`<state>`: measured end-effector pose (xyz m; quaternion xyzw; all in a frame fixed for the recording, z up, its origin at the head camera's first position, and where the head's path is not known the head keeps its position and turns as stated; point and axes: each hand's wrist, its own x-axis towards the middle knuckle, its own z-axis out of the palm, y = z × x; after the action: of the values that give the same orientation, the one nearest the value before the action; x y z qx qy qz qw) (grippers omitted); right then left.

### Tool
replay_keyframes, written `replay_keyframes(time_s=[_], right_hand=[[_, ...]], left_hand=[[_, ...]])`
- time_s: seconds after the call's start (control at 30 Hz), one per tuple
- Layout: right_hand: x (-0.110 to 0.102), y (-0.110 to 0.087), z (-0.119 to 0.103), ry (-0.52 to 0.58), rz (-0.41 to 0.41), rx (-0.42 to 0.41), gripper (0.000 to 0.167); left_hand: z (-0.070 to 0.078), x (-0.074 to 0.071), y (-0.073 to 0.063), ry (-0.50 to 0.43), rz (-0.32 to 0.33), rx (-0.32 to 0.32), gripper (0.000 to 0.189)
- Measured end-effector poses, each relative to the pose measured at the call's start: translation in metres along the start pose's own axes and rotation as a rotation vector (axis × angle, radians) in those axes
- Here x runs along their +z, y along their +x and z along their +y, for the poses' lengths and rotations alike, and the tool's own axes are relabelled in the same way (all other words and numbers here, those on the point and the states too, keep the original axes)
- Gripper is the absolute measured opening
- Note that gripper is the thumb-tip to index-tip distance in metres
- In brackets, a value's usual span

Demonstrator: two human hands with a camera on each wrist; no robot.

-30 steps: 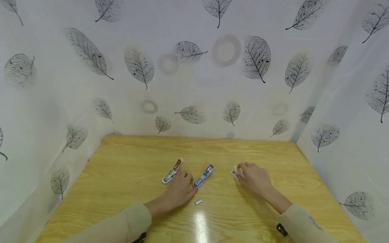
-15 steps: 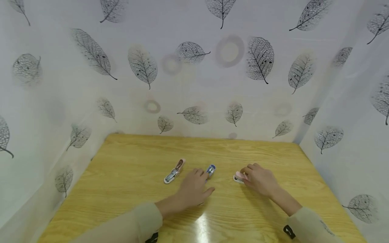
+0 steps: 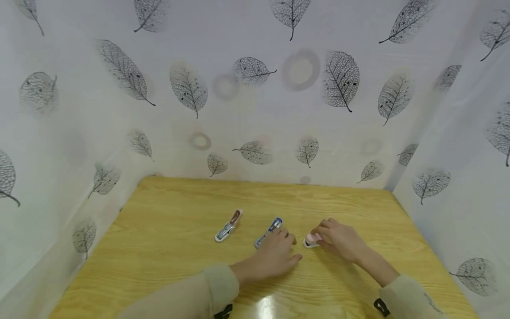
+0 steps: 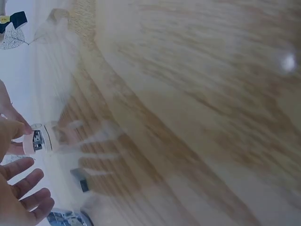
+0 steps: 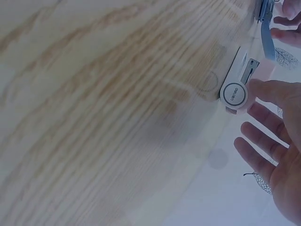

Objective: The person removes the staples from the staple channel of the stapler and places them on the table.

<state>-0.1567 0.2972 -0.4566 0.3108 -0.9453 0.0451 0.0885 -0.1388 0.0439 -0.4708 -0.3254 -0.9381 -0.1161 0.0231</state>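
My right hand [image 3: 340,241] pinches a pink and white stapler [image 3: 312,240] between thumb and index finger at the right of the table. Its other fingers are held away from the stapler in the right wrist view, where the round cap [image 5: 234,94] shows. My left hand [image 3: 275,254] reaches over the near part of an opened blue stapler [image 3: 276,225], its fingers loose and holding nothing, pointing towards the pink stapler. A small grey strip of staples [image 4: 80,180] lies on the table near the left fingers in the left wrist view; the left hand hides it in the head view.
Another opened stapler [image 3: 228,227], pink and white with its metal channel bared, lies left of the blue one. The wooden table [image 3: 175,208] meets leaf-printed white sheeting [image 3: 255,115] at the back and both sides.
My left hand has moved right, from beside the left stapler across the blue one towards the pink one. The right hand has brought its stapler slightly nearer while still gripping it.
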Motion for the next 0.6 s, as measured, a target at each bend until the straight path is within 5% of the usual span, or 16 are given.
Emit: replay_keyframes(time_s=[0.33,0.6], right_hand=[[0.004,0.001,-0.013,0.033,0.032,-0.145,0.027],[0.006,-0.001,-0.018,0.064,0.047,-0.162,0.026]], left_hand=[[0.009,0.011,0.003,0.099,-0.019,-0.03,0.044],[0.012,0.021,0.007,0.149,0.031,-0.001,0.036]])
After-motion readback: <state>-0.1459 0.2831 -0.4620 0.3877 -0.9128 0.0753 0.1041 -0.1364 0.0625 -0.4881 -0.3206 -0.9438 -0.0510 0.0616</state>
